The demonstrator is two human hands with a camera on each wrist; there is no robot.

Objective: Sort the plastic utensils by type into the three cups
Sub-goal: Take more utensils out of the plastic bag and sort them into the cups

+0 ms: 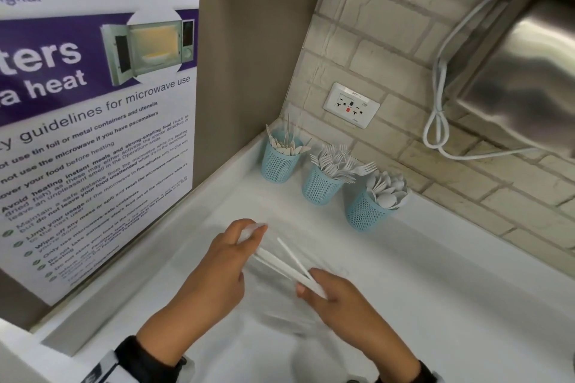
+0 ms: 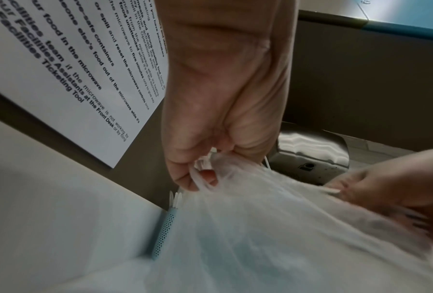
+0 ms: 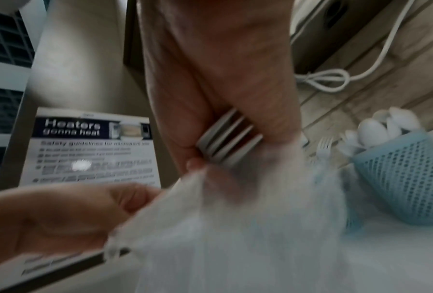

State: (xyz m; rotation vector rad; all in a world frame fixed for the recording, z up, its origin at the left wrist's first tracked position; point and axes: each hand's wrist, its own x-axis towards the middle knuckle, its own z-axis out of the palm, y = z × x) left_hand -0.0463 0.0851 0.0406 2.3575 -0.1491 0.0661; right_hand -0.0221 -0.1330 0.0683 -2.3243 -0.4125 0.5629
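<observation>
Three blue mesh cups stand by the back wall: knives at the left, forks in the middle, spoons at the right. My right hand grips a small bundle of white utensils by one end. In the right wrist view they show as several stacked handles, and their heads are hidden. My left hand pinches the edge of a thin clear plastic bag, which stretches between both hands. The bag is blurred.
The white counter runs to the right. A microwave guideline poster leans on the left wall. On the tiled back wall are a socket, a steel appliance and its looped white cable.
</observation>
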